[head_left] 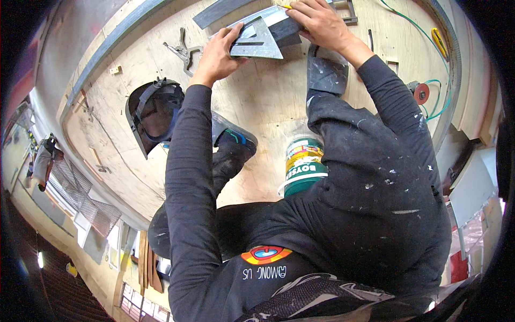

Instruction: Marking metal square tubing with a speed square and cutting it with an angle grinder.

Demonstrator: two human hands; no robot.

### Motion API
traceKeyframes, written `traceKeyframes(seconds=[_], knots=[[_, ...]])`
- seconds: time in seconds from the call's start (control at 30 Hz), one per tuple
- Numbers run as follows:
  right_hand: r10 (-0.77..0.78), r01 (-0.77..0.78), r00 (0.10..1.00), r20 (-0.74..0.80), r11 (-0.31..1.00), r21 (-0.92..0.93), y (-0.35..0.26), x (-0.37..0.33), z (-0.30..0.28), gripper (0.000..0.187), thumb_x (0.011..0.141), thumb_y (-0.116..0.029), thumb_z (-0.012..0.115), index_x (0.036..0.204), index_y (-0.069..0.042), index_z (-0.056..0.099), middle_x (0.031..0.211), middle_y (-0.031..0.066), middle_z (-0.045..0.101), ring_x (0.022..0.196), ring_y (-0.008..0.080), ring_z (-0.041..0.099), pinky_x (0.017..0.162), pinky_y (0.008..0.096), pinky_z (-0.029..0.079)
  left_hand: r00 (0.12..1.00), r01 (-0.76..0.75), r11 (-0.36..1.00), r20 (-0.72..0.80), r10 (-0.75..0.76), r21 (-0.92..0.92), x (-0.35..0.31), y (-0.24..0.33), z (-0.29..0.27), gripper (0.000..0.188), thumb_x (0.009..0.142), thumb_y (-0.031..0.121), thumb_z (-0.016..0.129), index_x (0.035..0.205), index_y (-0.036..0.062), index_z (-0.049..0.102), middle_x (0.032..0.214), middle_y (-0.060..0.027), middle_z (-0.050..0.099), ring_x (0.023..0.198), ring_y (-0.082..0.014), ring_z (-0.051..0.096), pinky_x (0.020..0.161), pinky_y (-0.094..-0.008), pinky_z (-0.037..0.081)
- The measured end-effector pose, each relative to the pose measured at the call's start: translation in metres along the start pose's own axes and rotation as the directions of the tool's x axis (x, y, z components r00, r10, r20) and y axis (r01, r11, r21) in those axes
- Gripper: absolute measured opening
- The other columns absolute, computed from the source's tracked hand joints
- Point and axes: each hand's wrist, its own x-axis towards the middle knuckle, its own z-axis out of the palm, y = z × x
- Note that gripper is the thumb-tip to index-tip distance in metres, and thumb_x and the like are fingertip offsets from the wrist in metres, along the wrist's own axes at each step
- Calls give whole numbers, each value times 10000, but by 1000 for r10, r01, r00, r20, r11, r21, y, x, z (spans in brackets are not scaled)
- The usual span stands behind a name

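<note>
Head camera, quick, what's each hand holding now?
Left hand: closed, holding a silver triangular metal square.
Right hand: closed, holding a thin yellow pencil-like tool at the grey metal bar.

This is a workshop, one fitted for metalwork. A welding mask (155, 115) lies on the bare plywood floor (268, 99), with a locking clamp (185, 52) nearby and a grinder with a red disc (421, 93) over on the right, beside a green cable (444, 102). A triangular square (268, 41) and a grey metal bar (222, 12) fit the trade, as do the mesh sheet (86, 193) at left, the wooden strips (147, 263) below it and the paint-specked trousers (375, 166).
</note>
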Motion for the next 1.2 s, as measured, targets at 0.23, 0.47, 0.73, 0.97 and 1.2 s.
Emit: traceKeyframes(seconds=[0.23, 0.47, 0.73, 0.97, 1.2], knots=[[44, -40, 998, -35, 995, 89, -4, 7, -9, 308, 801, -100, 691, 1094, -35, 621, 1081, 124, 624, 1039, 323, 590, 897, 420, 473, 999, -42, 999, -13, 42, 9, -3, -1, -1, 910, 710, 225, 861, 1518, 178, 445, 1367, -156, 566, 1231, -396, 551, 1042, -465, 461], [282, -322, 945, 164, 729, 604, -12, 43, -19, 180, 890, -88, 584, 1013, 29, 644, 930, 243, 696, 895, 406, 684, 787, 465, 536, 998, -49, 997, -37, 51, 61, -5, 4, -4, 898, 714, 224, 851, 1515, 177, 449, 1350, -156, 576, 1197, -397, 572, 1020, -465, 472], [222, -361, 838, 499, 911, 200, -17, 63, 0, 240, 861, -193, 573, 864, 10, 701, 837, 273, 688, 837, 443, 687, 734, 501, 543, 1000, -11, 994, -24, 14, 105, -6, 9, -2, 924, 715, 224, 849, 1533, 181, 422, 1376, -170, 562, 1238, -392, 551, 1052, -460, 452], [369, -488, 754, 544, 869, 86, -13, 77, 26, 245, 837, -182, 578, 821, 17, 720, 840, 285, 691, 807, 451, 687, 716, 517, 543, 997, -35, 993, -70, 44, 115, -4, 11, 2, 882, 694, 240, 854, 1491, 169, 482, 1340, -153, 586, 1178, -399, 583, 1012, -471, 472], [391, -527, 776, 494, 833, 170, -14, 76, 19, 289, 886, -232, 562, 834, -6, 734, 839, 255, 701, 842, 439, 689, 752, 509, 548, 998, -2, 992, -56, 10, 123, -6, 10, 0, 901, 699, 251, 857, 1505, 180, 462, 1363, -159, 566, 1202, -399, 565, 1021, -473, 466]])
